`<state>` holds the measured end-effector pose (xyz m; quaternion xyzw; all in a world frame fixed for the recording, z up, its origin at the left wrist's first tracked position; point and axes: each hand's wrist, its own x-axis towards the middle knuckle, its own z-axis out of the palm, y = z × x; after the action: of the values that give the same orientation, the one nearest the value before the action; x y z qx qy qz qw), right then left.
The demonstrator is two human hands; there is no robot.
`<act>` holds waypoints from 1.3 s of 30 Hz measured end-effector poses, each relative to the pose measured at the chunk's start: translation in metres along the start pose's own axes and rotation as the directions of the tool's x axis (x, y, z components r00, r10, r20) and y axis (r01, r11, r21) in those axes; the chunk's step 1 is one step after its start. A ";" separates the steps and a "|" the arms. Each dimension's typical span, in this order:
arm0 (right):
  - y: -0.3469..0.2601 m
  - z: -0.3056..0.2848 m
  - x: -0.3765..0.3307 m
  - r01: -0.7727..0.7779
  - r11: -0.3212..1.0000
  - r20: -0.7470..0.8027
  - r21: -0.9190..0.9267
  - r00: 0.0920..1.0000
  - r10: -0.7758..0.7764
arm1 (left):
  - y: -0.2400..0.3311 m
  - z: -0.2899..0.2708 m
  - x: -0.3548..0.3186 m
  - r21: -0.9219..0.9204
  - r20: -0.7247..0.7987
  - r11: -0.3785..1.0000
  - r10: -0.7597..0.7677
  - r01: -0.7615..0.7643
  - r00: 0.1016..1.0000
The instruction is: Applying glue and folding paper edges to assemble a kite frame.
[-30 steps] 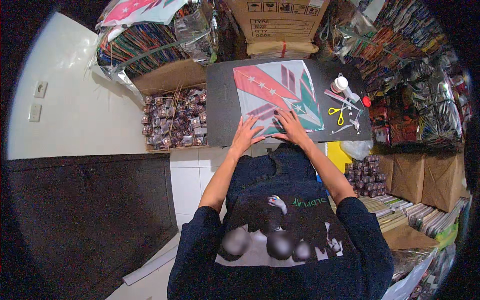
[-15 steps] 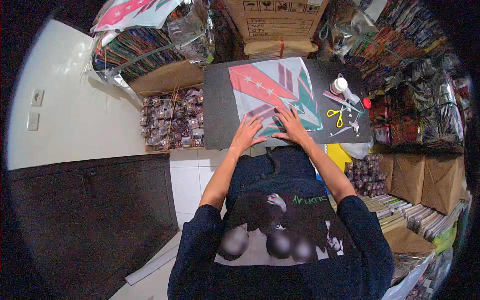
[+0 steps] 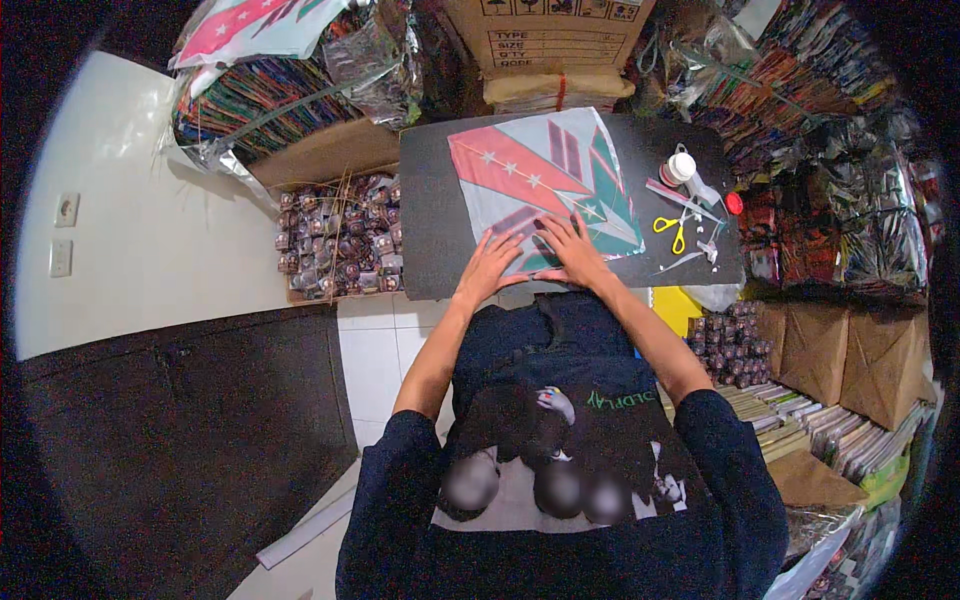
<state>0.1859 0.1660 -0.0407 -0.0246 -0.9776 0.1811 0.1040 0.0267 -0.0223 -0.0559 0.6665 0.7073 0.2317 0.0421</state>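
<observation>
Appears to be a stockroom workshop, judging by the cardboard box [image 3: 560, 50], plastic-wrapped bundles [image 3: 868, 215], and scissors [image 3: 674, 230] on the tabletop [image 3: 428, 215].

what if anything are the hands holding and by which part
Left hand and right hand rest on the cloth along its near edge; whether either grips it cannot be told.

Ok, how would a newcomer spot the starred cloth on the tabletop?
Find the dark tabletop at upper centre. Left of its yellow-handled scissors lies the starred red, white and green cloth. Unlike the similar cloth upper left, it has the left hand and right hand on it.
</observation>
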 end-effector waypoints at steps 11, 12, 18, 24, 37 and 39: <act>0.002 0.008 0.012 0.045 0.998 -0.016 0.053 0.999 -0.044 | 0.000 0.000 0.000 0.017 0.043 0.999 -0.035 0.034 0.998; 0.001 0.009 0.012 0.057 0.997 -0.018 0.044 0.998 -0.056 | 0.000 -0.002 0.000 -0.016 0.054 0.999 -0.030 0.031 0.998; -0.006 0.007 0.016 0.071 0.997 -0.010 0.008 0.997 -0.071 | -0.008 -0.003 -0.012 -0.178 0.014 0.983 -0.032 0.034 0.999; -0.007 0.012 0.014 0.043 0.999 -0.012 -0.026 0.999 -0.043 | -0.009 -0.028 -0.012 -0.105 0.039 0.995 0.009 -0.005 0.999; -0.021 0.021 0.025 0.047 0.998 0.031 -0.033 0.998 -0.046 | -0.026 -0.031 -0.022 -0.083 0.014 0.994 0.066 -0.064 0.998; -0.021 0.020 0.025 0.034 0.999 0.042 -0.025 0.999 -0.033 | -0.026 -0.030 -0.024 -0.079 0.016 0.995 0.059 -0.057 0.998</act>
<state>0.1570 0.1417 -0.0466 -0.0058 -0.9821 0.1673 0.0866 -0.0063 -0.0533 -0.0450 0.6868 0.6775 0.2542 0.0680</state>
